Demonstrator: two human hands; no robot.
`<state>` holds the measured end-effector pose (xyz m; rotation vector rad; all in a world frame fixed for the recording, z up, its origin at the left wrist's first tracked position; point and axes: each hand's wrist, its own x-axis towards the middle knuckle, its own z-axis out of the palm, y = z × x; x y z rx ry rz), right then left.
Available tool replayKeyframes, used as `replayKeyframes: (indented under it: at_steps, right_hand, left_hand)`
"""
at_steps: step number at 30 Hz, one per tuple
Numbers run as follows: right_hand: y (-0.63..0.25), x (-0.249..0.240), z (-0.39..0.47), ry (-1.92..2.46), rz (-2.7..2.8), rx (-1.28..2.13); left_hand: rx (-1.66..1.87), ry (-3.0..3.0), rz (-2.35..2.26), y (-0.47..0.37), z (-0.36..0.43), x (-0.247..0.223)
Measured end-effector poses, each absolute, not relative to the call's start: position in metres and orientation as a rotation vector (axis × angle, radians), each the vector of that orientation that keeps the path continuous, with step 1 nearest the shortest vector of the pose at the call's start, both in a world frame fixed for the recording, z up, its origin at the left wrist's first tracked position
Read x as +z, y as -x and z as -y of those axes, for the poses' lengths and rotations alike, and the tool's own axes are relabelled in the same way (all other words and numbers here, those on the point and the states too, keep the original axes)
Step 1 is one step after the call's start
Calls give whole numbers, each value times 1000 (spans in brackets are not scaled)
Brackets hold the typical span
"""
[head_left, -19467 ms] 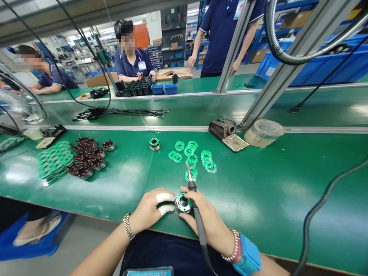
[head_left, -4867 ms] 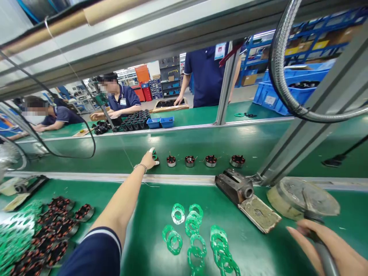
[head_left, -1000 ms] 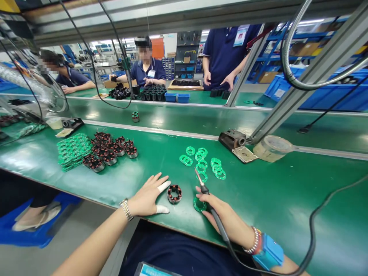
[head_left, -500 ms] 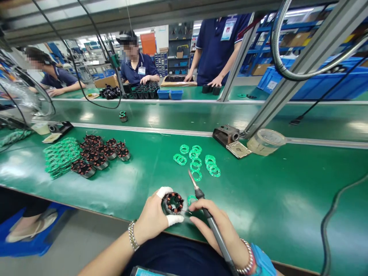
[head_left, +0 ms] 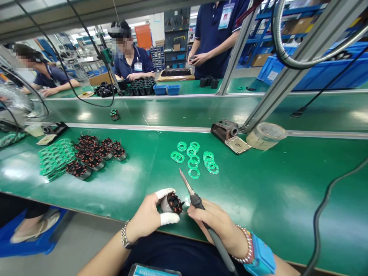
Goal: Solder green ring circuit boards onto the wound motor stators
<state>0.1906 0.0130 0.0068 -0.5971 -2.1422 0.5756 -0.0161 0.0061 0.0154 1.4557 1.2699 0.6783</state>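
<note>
My left hand (head_left: 149, 214), with white covers on thumb and finger, grips a motor stator (head_left: 171, 203) by its metal ring, wound face tilted toward the right. In my right hand (head_left: 214, 222) lies a soldering iron (head_left: 198, 205), its bare tip pointing up and away over the table. The right thumb and fingertips come together beside the stator, near its thin wire ends; whether they pinch a wire I cannot make out. A green ring-shaped circuit board (head_left: 187, 201) is partly hidden behind the iron. More ring boards (head_left: 194, 160) lie loose beyond my hands.
Wound stators (head_left: 93, 153) and a stack of green board panels (head_left: 56, 159) sit at left. A soldering iron stand (head_left: 225, 130) and a round tub (head_left: 266, 136) are at the back right. A cable (head_left: 317, 214) crosses the right side. Co-workers (head_left: 133, 57) work across the bench.
The stator has been tipped from facing up to facing right in my left hand. The right fingers have drawn closer together, and the iron's tip has shifted left. A standing co-worker has lifted a small dark part.
</note>
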Motion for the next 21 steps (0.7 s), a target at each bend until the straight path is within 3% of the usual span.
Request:
replayKeyframes:
  at_steps: [3,12,21]
  right_hand:
    - [-193,11,-17,503,2219,639]
    - [-184,-9,-14,859,2153,660]
    - [-214,4,-15,952,1998,517]
  left_hand:
    - [664,-1501,-1208,20,-10,18]
    - [807,-2232,-1361,6,7,-2]
    - [807,-2145,-1329,11,-8,-3]
